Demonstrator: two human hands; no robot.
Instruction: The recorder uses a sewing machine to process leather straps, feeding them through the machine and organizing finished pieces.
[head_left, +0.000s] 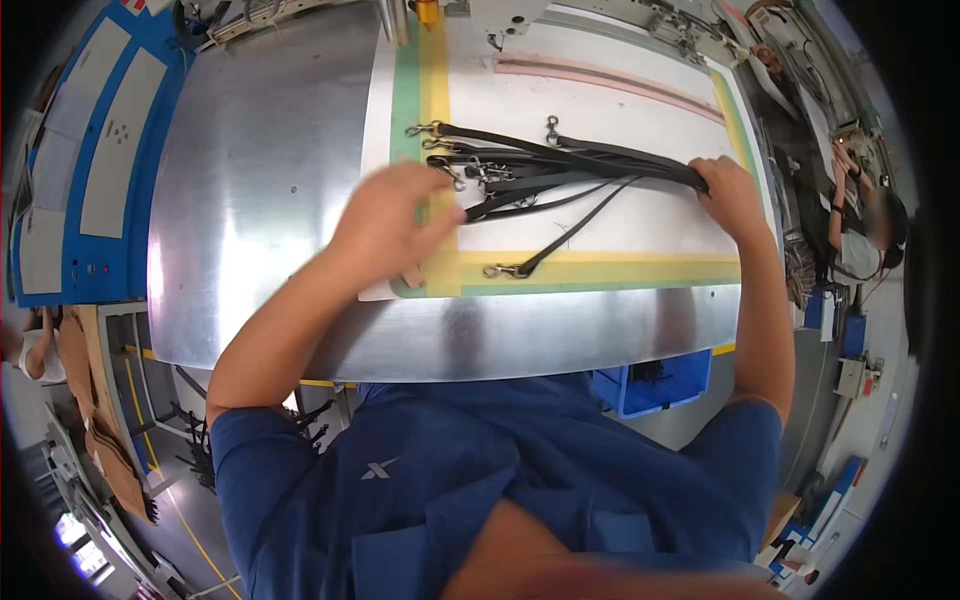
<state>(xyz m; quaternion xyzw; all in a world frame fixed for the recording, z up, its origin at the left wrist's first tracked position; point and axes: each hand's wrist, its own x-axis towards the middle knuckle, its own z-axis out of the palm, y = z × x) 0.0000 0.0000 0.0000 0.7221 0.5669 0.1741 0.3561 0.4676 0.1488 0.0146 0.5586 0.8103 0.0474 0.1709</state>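
Head view gives me the black straps [650, 170] fanned across a white board [640, 220] on the metal tabletop [270, 150], their metal clips [508, 270] mostly toward the left; I judge the step in hand to be gathering and sorting them, and the next move seems to call for evening up the clip ends; my right hand [730, 195] has its grip clenched round the bundled strap ends, right forearm [765, 290] reaching forward; my left hand [395, 215], blurred, bends inward beside the clips; whether its grip grasps a strap I cannot tell.
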